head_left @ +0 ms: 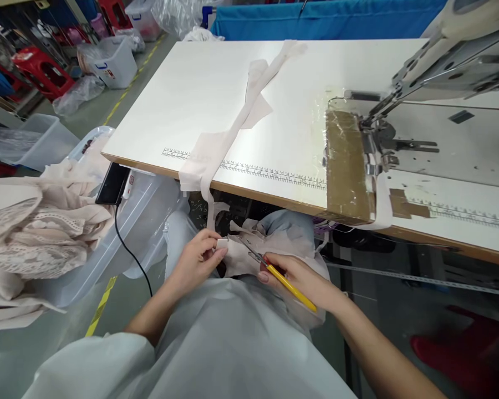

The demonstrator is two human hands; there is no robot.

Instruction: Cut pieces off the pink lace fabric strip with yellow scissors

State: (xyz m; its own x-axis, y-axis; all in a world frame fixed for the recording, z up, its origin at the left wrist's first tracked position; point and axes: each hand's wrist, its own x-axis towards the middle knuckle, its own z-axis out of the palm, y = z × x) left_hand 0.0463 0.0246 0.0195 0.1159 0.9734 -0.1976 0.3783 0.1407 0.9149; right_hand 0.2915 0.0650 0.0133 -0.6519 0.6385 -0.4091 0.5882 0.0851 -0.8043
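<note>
Garment sewing workshop, factory floor. Evidence: industrial sewing machine (pixel 449 66) mounted on a white counter (pixel 199 94) with a printed measuring scale (pixel 270 174) along its front edge; pale fabric strips (pixel 233 127) draped over the counter; clear plastic bin (pixel 120 233) heaped with lace and cloth pieces (pixel 37 233); further storage bins (pixel 112 61) and red stools (pixel 45 72) on a concrete floor marked with yellow line (pixel 102 305).

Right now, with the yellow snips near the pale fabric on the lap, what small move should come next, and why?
Probably close the yellow snips on the thread beside the small fabric piece. The left hand pinches that piece, the right hand aims the blade tips at the fabric on the lap, and a fabric strip leads up to the table.
</note>
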